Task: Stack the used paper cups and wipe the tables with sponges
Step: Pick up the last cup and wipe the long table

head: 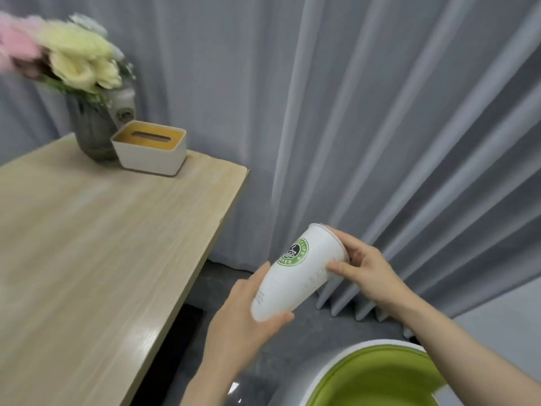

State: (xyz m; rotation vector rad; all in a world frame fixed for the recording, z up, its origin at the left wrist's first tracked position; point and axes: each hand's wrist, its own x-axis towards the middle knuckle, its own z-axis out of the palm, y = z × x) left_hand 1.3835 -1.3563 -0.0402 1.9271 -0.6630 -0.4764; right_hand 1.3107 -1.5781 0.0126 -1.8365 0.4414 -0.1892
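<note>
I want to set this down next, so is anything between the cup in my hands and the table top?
Nothing visible blocks it. The paper cup is held tilted by the left hand and right hand, off the wooden table's right edge. The tissue box and flower vase stand at its far corner.

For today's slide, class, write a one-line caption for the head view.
Both hands, left and right, hold a tilted paper cup beside a wooden table.

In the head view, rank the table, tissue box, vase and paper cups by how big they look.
1. table
2. paper cups, in both hands, inflated by closeness to the camera
3-4. tissue box and vase look alike; flowers hide the vase top, so unranked.
</note>
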